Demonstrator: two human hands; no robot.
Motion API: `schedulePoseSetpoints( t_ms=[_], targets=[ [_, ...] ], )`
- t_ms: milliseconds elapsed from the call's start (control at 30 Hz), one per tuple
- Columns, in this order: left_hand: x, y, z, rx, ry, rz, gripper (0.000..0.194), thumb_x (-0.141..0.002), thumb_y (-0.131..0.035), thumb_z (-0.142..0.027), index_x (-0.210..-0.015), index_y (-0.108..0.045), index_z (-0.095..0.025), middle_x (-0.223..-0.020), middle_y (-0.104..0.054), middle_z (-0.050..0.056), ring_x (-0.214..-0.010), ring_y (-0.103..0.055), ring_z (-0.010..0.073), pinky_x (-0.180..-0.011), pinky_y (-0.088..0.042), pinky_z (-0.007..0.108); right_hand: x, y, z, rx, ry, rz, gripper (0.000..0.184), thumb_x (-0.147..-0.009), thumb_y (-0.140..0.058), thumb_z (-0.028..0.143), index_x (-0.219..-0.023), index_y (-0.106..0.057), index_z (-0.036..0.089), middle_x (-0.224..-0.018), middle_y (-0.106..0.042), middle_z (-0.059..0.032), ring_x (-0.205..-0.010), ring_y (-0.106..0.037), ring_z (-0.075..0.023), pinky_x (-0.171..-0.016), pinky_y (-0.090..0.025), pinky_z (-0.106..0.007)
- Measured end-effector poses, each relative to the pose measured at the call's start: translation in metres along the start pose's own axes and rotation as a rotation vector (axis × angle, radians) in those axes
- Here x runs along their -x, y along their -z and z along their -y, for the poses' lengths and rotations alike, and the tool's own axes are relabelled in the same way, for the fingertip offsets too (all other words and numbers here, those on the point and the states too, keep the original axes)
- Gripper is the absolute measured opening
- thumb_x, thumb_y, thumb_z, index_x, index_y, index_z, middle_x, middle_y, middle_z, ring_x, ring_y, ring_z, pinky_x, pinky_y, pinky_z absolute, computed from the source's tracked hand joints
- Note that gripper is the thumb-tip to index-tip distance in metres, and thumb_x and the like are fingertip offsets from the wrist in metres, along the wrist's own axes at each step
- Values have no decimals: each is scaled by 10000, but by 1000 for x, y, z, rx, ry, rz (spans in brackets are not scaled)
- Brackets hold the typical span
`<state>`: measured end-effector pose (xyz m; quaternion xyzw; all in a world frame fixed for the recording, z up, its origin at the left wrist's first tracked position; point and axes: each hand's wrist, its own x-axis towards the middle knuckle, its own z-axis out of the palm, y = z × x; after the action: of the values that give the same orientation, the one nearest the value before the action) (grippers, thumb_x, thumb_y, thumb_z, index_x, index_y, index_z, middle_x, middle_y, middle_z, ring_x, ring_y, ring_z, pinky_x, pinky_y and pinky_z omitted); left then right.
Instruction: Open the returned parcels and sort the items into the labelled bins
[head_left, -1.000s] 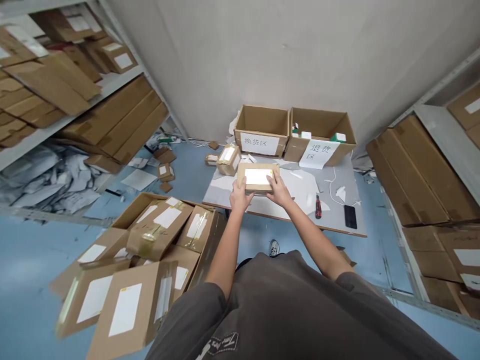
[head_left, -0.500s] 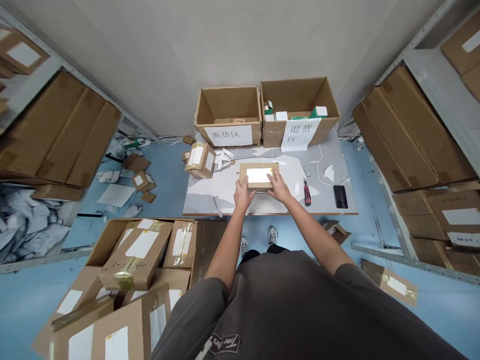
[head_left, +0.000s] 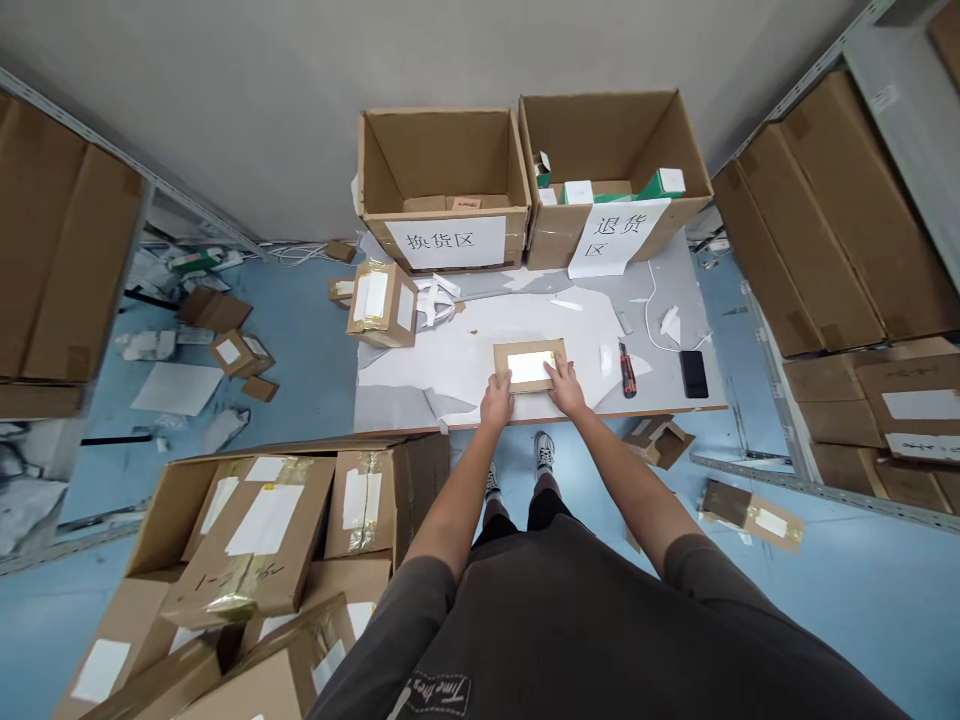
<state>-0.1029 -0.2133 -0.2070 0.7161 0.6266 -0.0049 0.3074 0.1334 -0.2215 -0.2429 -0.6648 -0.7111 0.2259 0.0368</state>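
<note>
While taped brown cardboard parcels with white labels (head_left: 247, 540) lie at the near left, seemingly left for later, the left hand (head_left: 496, 401) and right hand (head_left: 565, 387) have fingers clamped on both sides of a flat brown cardboard box (head_left: 529, 367) at the grey table's (head_left: 397, 405) front part. This box looks closed, with the red-and-black cutter (head_left: 628, 371) unused beside it; farther, small white-and-green boxes (head_left: 661, 184) already sit inside the open brown carton (head_left: 553, 237) at back right, so I judge some portion done.

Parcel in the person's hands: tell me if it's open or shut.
Shut, it appears: the parcel has a flat top, with no flap standing up. Its underside is hidden.
</note>
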Motion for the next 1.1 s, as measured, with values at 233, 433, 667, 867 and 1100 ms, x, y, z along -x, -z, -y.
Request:
schedulePoseSetpoints(
  t_ms=[233, 433, 667, 867, 1100],
  targets=[
    [-8, 24, 4, -38, -120, -85, 848, -916, -796, -450, -1663, -452, -239, -1818, -247, 162, -1586, -379, 414, -1224, -476, 513, 9, 17, 6, -6, -48, -25, 964, -841, -783, 307, -1717, -386, 241, -1858, -122, -125, -1678, -142, -455, -1295, -303, -624],
    [-63, 67, -3, -127, -214, 15, 836, -963, -707, -388, -1721, -382, -252, -1860, -159, 121, -1692, -204, 388, -1263, -415, 504, 54, 1, 35, -111, -344, -208, 758, -986, -615, 409, -1683, -420, 182, -1730, -383, -216, -1532, -434, -404, -1197, -456, -558],
    [-97, 73, -5, -246, -237, 232, 767, -1021, -603, -441, -1739, -350, -348, -1779, -373, 98, -1602, -341, 368, -1234, -405, 550, 67, -23, 76, -190, -326, 60, 869, -1044, -576, 539, -1775, -219, 232, -1771, -331, -206, -1582, -396, -404, -1204, -455, -522],
    [-60, 52, -5, -188, -26, 73, 751, -1054, -532, -528, -1740, -348, -285, -1583, -546, 173, -1401, -500, 390, -1126, -469, 528, 23, -2, 64, -160, -305, 200, 1113, -997, -614, 703, -1782, -74, 130, -1823, -140, -262, -1669, -226, -415, -1281, -350, -502],
    [-5, 10, -14, -166, 71, 45, 767, -1077, -488, -442, -1741, -287, -115, -1431, -603, 234, -1336, -573, 360, -1104, -487, 439, -28, 27, 38, -30, -141, 398, 1583, -694, -984, 561, -1775, 99, 156, -1828, 3, -302, -1639, -276, -453, -1238, -409, -514]
  ],
)
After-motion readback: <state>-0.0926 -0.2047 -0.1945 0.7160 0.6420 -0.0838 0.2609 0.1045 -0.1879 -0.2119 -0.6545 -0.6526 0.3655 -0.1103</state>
